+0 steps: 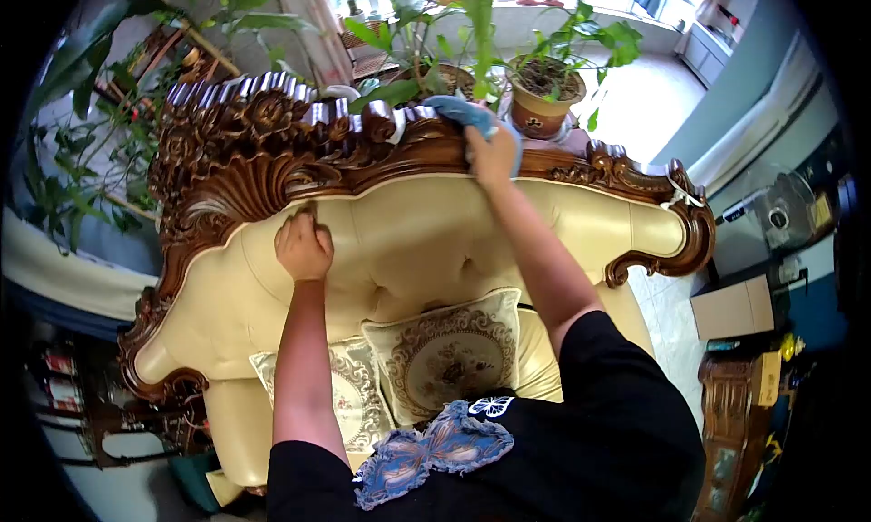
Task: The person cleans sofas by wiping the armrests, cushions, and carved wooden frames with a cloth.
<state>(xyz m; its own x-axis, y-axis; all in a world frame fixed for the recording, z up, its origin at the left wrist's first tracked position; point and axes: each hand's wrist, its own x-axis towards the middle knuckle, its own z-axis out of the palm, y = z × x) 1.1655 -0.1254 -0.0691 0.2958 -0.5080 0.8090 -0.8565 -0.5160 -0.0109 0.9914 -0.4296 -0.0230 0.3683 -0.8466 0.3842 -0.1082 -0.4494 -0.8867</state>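
Observation:
My right hand (493, 157) grips a blue cloth (464, 112) on the carved wooden top rail (426, 150) of a cream leather sofa (408, 236). Part of the cloth spreads left over the rail, and some shows beside my fingers. Lower and to the left, my left hand (305, 245) is a closed fist against the upper backrest, just under the wooden trim. Its fingertips are mostly hidden, and nothing shows in it. Below my arms, a patterned cushion (449, 354) and a second cushion (354, 390) lean on the backrest.
Behind the rail stand a potted plant (544, 96) and another plant pot (440, 82), close to the cloth. Large leaves (91, 59) hang at the left. On the right are a fan (780, 215), a cardboard box (733, 309) and a wooden cabinet (729, 413).

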